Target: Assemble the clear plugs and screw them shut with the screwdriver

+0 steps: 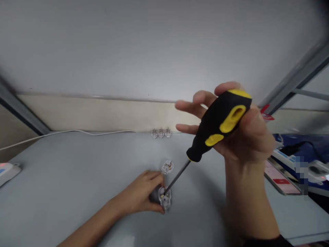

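Observation:
My right hand [253, 137] is wrapped around a black and yellow screwdriver [218, 123], with several fingers lifted away from the handle. The steel shaft slants down to the left, and its tip appears to meet a small clear plastic plug piece [165, 203] with brass-coloured metal inside. From the left, my left hand [141, 192] pinches that piece between thumb and fingers against the table. Just beyond it lies a similar clear plug piece [168, 167] with metal parts showing. At the table's back edge stand three clear plug pieces [160, 133], pins up.
A white cable [77, 131] runs along the back of the grey table [77, 164]. At the left edge sits a white device [9, 172] with a red light. To the right are a phone [281, 178] with a lit screen, a red object [267, 115] and white equipment on blue material.

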The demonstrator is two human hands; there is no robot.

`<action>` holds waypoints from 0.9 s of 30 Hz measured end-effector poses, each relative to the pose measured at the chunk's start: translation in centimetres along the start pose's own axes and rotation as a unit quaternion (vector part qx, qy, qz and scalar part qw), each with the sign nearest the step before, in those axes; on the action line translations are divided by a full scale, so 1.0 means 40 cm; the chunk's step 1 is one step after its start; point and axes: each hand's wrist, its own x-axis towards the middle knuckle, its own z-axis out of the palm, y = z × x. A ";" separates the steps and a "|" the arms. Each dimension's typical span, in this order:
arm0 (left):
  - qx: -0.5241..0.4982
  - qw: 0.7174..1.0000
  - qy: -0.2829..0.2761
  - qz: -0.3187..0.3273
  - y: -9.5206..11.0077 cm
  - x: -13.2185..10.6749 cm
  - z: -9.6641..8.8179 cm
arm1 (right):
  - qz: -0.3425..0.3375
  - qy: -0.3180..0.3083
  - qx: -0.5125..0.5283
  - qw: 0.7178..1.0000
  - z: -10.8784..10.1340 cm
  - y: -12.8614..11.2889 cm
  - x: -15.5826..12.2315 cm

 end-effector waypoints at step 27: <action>0.027 0.998 -0.023 -0.054 0.056 -0.008 -0.019 | -0.237 0.295 -0.281 0.882 0.046 0.114 0.011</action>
